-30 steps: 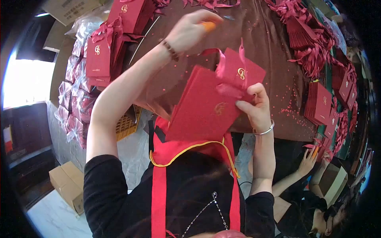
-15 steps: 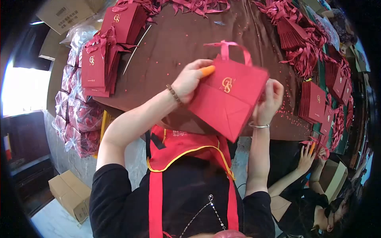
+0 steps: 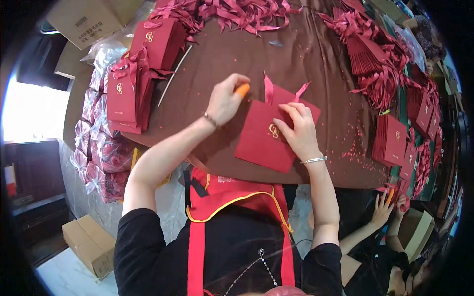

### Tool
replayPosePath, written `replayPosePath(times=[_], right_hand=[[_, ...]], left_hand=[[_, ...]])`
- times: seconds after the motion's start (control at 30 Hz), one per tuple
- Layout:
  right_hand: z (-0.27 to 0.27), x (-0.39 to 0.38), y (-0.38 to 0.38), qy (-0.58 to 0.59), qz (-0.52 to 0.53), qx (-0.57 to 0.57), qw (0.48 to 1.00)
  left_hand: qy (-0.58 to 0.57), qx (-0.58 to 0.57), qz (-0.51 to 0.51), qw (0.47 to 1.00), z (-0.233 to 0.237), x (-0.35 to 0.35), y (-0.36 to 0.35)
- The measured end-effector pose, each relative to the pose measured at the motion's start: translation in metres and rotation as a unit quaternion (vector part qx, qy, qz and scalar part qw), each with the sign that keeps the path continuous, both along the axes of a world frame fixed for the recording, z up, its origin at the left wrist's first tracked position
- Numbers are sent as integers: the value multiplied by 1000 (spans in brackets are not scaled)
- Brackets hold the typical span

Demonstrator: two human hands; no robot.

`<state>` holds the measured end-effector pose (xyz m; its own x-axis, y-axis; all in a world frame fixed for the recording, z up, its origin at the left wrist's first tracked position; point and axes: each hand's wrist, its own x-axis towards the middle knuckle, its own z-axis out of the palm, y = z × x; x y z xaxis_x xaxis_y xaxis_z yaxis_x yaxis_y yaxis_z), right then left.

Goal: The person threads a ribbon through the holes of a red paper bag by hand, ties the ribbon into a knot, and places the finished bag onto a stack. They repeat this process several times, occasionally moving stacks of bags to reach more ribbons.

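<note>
A red paper gift bag [image 3: 256, 140] with a gold monogram lies tilted on the brown tablecloth in front of me. Its pink ribbon handle [image 3: 268, 90] stands up in two pieces at the top. My right hand [image 3: 300, 129], a silver bangle at its wrist, is on the bag's upper right, with bent fingers and thumb holding it near the monogram. The fingers cover part of the panel. To the left of the bag, apart from it, is my left hand [image 3: 224, 100], its fingers loosely curled. It wears an orange finger cover, and nothing shows in its grasp.
Stacked red bags [image 3: 123, 96] stand at the left table edge. Loose ribbon handles [image 3: 247, 15] lie at the back, and more bags [image 3: 391, 140] at the right. Wrapped packages [image 3: 106, 153] are stacked beside the table. A co-worker's hand [image 3: 381, 211] works at lower right.
The bag has come down from the air onto the table and turned. My left hand has let go and moved left; my right hand has moved from its side edge onto its front.
</note>
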<state>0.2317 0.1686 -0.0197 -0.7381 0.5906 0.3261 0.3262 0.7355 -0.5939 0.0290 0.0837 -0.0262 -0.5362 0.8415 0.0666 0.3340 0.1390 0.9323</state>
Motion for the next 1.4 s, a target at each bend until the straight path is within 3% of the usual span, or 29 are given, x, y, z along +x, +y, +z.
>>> replayPosePath(times=[0.13,0.23,0.43,0.57,0.67,0.87,1.0,1.13,1.3,1.4], right_hand=[[0,-6,-2,-27,-11,30,999],[-4,-8,-1,-48,2,40,998],[-9,-7,6,-60,36,13,998],[-3,-7,7,-69,45,18,996],[-2,-8,6,-84,47,28,995],[1,-7,6,-89,56,27,994],[-3,-6,9,-77,65,29,995],[1,-8,8,-90,64,36,993],[3,-10,3,-112,49,69,990],[14,-12,-2,-149,18,130,980]], left_hand=[[247,47,21,968,-20,-64,60],[327,-41,14,944,-21,-83,103],[419,-92,48,902,-20,-78,150],[482,-58,-32,874,-31,-88,151],[493,32,-48,868,-36,-98,140],[396,174,-46,900,4,-84,77],[299,144,-99,938,47,-47,-9],[279,90,-126,948,43,-29,-65],[184,70,-65,978,40,-21,-83],[121,97,-80,985,39,-28,-82]])
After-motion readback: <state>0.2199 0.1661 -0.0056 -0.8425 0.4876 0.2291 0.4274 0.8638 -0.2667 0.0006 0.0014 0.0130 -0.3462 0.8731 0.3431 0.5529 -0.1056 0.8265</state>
